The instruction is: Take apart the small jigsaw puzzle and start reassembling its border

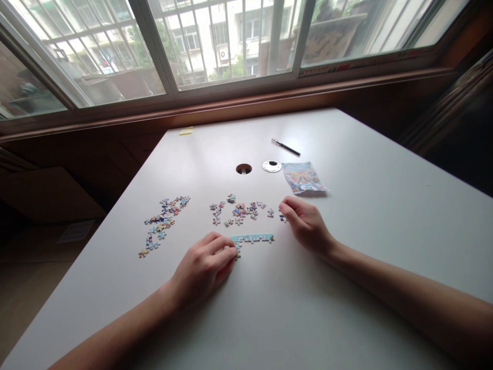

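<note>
A short joined strip of light-blue puzzle pieces (254, 238) lies on the white table (346, 267). My left hand (204, 267) rests with curled fingers pressing on the strip's left end. My right hand (306, 223) is curled just right of the strip, its fingertips pinching a small loose piece (283, 218). Several loose pieces (239, 209) are scattered just beyond the strip, between my hands. A second scatter of loose pieces (164, 223) lies to the left.
A small picture card (303, 178) lies beyond my right hand. Farther back are a round cable hole (243, 168), its white cap (271, 166), a black pen (285, 147) and a yellow note (186, 131). A window runs behind the table.
</note>
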`<state>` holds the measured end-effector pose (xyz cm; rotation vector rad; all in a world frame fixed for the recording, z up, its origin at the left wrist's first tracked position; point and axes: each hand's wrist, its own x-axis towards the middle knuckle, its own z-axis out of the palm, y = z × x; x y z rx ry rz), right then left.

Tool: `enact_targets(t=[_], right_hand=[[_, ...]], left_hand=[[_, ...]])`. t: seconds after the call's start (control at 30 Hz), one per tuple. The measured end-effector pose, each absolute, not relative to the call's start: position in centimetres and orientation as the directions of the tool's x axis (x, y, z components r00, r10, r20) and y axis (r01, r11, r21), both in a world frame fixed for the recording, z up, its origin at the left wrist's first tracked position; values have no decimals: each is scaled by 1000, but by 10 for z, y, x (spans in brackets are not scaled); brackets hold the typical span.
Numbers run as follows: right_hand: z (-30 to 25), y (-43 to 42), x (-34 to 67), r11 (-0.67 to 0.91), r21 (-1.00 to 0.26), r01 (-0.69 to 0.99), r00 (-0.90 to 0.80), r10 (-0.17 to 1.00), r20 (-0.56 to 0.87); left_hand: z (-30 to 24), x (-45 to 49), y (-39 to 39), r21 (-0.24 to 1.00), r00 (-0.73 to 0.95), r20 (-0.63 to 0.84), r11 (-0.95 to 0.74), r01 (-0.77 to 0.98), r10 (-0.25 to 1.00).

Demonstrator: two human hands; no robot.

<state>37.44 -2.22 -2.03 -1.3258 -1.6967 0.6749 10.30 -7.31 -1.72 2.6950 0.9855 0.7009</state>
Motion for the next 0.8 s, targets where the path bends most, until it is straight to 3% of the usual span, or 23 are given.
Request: enact_targets(t=[0.8], right_hand=[[-19,-21,373,298,-820,488,-79,951,299]], left_hand=[[-16,101,-71,224,733,317,-798,559,602]])
